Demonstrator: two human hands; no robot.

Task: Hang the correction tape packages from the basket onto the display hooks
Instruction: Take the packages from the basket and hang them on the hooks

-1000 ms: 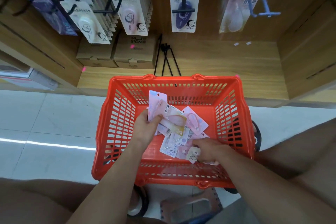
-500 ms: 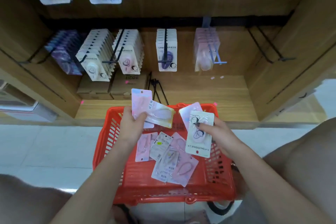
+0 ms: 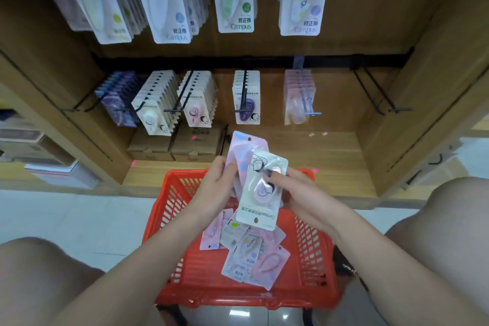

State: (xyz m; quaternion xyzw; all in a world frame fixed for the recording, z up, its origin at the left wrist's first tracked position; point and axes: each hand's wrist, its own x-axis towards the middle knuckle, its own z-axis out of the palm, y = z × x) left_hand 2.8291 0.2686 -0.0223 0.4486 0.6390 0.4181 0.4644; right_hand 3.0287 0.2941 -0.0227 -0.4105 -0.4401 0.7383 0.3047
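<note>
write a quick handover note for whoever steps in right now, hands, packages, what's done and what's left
Left hand: grips a small stack of pink packages, held above the basket.
Right hand: holds one white package upside down, hang hole at the bottom.
Red basket: on the floor below the shelf, more loose packages inside.
Done: several lower hooks already carry rows of packages; the held ones are out of the basket.
Left: turn the white package upright, hang the held ones on matching hooks, then clear the basket. The far-right hooks are bare.

White correction tape package (image 3: 260,193) upside down above red basket (image 3: 315,254) of loose pink packages (image 3: 248,259), below display hooks (image 3: 308,103).
</note>
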